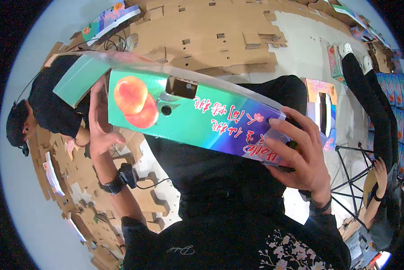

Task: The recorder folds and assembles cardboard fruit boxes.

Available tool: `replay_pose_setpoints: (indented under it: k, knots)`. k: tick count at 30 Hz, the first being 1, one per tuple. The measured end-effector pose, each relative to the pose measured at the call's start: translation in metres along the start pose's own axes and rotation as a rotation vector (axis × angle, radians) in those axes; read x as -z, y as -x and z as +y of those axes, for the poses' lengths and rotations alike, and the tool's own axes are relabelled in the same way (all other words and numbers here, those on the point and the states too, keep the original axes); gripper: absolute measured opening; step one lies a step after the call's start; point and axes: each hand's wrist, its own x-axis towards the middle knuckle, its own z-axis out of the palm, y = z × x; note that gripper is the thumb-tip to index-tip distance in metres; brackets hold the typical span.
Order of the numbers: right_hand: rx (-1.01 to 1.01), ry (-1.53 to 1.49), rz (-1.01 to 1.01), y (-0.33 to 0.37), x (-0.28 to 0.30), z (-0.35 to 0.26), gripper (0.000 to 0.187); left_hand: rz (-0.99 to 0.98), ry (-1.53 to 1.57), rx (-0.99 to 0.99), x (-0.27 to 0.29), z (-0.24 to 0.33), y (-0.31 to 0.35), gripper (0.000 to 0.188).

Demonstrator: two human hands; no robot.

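Observation:
A long cardboard fruit carton (pixel 184 118), green fading to purple with printed peaches, is held tilted in front of my body. Its side has a rectangular cutout and a small round hole. At its left end a green flap (pixel 82 78) sticks outward. My left hand (pixel 101 123) grips that end, fingers reaching up between flap and carton, thumb pointing right. Around the purple right end, my right hand (pixel 301 150) is closed, fingers spread over the printed side and its edge. The carton's far side and inside are hidden.
Flattened brown cardboard (pixel 202 33) covers the floor ahead, with more pieces at left. A person in black (pixel 53 99) bends at the left; another (pixel 375 94) is at the right beside a black tripod (pixel 352 184). Printed cartons (pixel 397 90) are stacked at far right.

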Motion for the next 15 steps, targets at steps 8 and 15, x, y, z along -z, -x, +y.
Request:
replay_pose_setpoints:
  k: [8, 15]
  knots:
    - [-0.016, -0.02, -0.084, -0.004, -0.001, -0.003, 0.066, 0.119, 0.224, -0.019, 0.035, -0.058, 0.021, 0.131]
    - [-0.029, -0.146, -0.092, -0.001, -0.001, 0.003, 0.068, 0.168, 0.119, 0.095, 0.046, -0.067, 0.065, 0.118]
